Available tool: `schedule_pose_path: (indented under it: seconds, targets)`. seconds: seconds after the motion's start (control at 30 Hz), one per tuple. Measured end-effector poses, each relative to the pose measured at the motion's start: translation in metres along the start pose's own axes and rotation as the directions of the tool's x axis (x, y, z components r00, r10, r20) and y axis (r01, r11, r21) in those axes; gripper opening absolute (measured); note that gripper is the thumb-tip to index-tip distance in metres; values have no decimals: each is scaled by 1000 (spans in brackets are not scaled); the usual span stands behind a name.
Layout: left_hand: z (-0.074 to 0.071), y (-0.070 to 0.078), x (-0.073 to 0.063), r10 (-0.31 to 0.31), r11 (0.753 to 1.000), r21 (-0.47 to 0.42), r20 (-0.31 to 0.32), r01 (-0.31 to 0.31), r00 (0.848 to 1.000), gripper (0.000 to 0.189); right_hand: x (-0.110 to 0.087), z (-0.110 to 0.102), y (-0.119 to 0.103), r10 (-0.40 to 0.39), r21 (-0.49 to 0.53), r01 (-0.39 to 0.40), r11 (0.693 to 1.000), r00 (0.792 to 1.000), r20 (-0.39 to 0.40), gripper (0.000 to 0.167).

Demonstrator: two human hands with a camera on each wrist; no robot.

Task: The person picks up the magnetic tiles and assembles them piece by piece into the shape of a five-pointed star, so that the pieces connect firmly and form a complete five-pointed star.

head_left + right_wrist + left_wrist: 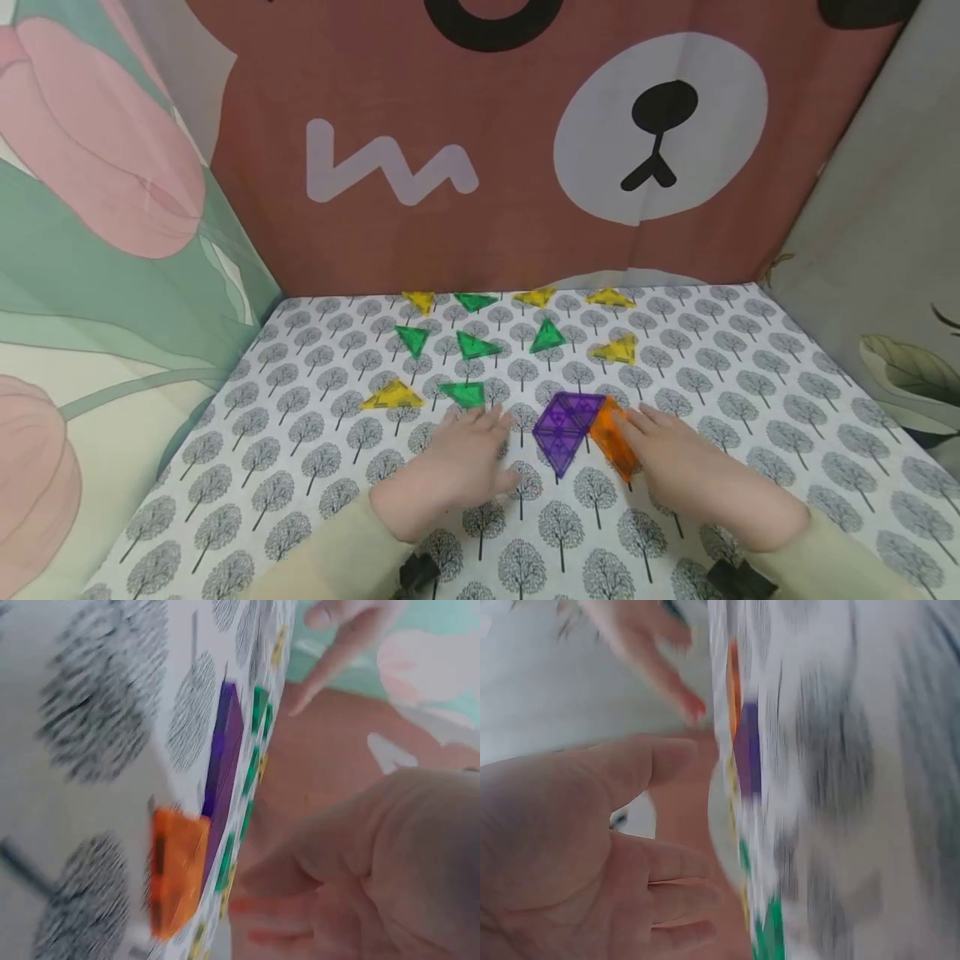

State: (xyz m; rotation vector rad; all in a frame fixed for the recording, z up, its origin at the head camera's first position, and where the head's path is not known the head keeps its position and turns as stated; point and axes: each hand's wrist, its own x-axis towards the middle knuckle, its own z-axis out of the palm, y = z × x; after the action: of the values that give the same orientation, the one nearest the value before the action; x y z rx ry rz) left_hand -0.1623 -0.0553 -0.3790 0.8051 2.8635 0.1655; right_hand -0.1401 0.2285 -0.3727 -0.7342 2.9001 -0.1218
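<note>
My left hand (467, 460) hovers above the tree-print cloth with fingers stretched out and the thumb apart, holding nothing. Just beyond its fingertips lies a green triangular tile (467, 393). My right hand (677, 454) is at the right side of an orange translucent tile piece (613, 440), its fingertips overlapping the edge in the head view; whether they touch cannot be told. The orange piece (178, 871) lies against a joined group of purple triangular tiles (562, 427), between the two hands. In the left wrist view the left palm (547, 832) is bare.
Loose yellow tiles, such as one at the left (393, 394) and one at the right (617, 349), lie farther back with several green tiles (476, 345). A brown bear-print curtain (510, 242) stands behind the cloth (300, 500); patterned curtains flank both sides.
</note>
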Motion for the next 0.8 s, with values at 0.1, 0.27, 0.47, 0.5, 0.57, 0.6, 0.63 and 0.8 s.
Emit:
schedule_pose_path:
  seconds: [0.1, 0.27, 0.47, 0.5, 0.57, 0.6, 0.63, 0.8]
  targets:
    - [-7, -32, -14, -89, 996, -9, -39, 89, 995, 78, 11, -3, -12, -93, -4, 93, 996, 996, 7, 63]
    - [-8, -88, -32, -236, 972, -32, -88, 234, 968, 65, 44, -4, -21, -214, 4, 214, 977, 977, 16, 69]
    - [-12, -139, -28, -249, 967, -104, -159, 234, 956, 49, 98, -3, -24, -215, 83, 212, 974, 976, 38, 66]
    - [-12, -145, -26, -213, 974, -108, -158, 197, 964, 48, 106, -2, -25, -222, 93, 217, 972, 974, 43, 66]
    - [-13, -156, -21, -121, 988, -117, -149, 104, 981, 48, 120, -2, -30, -233, 118, 226, 967, 971, 49, 68]
    - [-13, -160, -19, -77, 991, -120, -140, 61, 987, 48, 126, -2, -33, -236, 124, 228, 966, 970, 53, 69]
    - [-13, -163, -17, -45, 991, -128, -126, 29, 991, 47, 131, -1, -35, -236, 132, 226, 965, 970, 58, 71]
    - [-13, -172, -14, -20, 988, -155, -60, 11, 998, 48, 145, -1, -49, -242, 154, 227, 962, 966, 91, 82]
